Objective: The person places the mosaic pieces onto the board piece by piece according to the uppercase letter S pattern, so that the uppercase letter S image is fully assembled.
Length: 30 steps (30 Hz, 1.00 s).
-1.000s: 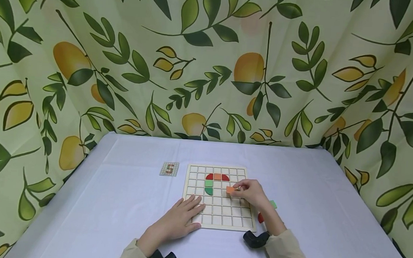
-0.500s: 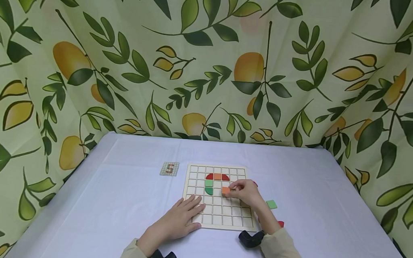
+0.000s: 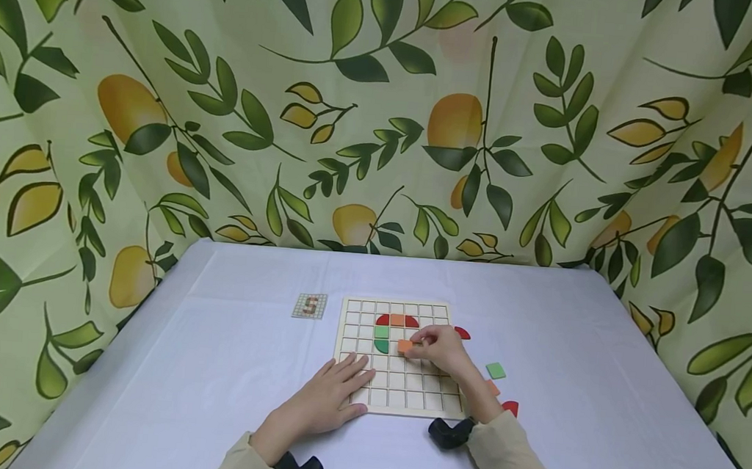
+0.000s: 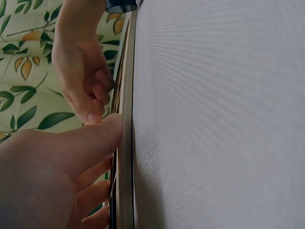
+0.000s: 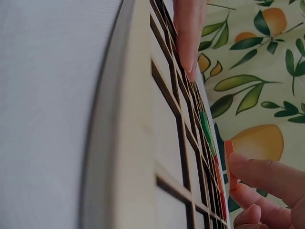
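Note:
My right hand pinches an orange square tile between thumb and fingers over the middle of the wooden grid board. In the right wrist view the orange tile stands on edge between the fingertips, above the board's surface. My left hand lies with spread fingers on the board's near left part, its thumb at the near edge. In the grid sit a red quarter-round tile, an orange square, another red quarter-round, a light green square and a dark green quarter-round.
Right of the board lie a red rounded tile, a light green square, a partly covered orange tile and a red tile. A small gridded pattern card lies left of the board. A patterned curtain surrounds the white-covered table.
My right hand has moved left across the board with the orange tile. Loose tiles right of the board show more now. The left hand stays in place.

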Motion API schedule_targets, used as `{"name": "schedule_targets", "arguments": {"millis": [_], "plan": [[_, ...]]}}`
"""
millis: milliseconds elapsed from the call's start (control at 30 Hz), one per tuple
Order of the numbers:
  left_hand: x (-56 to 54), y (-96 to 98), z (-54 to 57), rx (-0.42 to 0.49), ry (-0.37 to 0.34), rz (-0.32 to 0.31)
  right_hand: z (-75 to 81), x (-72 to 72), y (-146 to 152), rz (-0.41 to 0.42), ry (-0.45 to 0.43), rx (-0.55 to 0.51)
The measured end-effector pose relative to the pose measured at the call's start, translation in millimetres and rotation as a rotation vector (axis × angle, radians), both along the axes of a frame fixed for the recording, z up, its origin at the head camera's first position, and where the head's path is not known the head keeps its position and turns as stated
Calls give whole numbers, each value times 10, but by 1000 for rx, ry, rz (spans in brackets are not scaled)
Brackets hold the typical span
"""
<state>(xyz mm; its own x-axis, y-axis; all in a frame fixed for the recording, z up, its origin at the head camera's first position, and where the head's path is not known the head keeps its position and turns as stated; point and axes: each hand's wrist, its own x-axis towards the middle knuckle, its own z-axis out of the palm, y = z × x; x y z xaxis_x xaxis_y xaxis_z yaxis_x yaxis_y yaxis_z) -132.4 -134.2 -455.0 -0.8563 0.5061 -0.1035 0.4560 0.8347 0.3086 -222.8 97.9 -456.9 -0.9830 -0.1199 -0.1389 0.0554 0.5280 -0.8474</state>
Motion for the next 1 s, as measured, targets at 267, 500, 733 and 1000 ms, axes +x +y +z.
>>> {"name": "schedule_targets", "arguments": {"millis": [267,500,733,1000], "plan": [[-4,1,7,-3,-1,0,24,-13,-103,0,11,46],[-6,4,8,-7,-4,1,18,-19,-145,-5,26,85],[-3,9,10,-1,-4,2,32,-3,-179,-19,32,104],[-1,10,7,-4,1,4,36,8,-211,-44,27,127]]}}
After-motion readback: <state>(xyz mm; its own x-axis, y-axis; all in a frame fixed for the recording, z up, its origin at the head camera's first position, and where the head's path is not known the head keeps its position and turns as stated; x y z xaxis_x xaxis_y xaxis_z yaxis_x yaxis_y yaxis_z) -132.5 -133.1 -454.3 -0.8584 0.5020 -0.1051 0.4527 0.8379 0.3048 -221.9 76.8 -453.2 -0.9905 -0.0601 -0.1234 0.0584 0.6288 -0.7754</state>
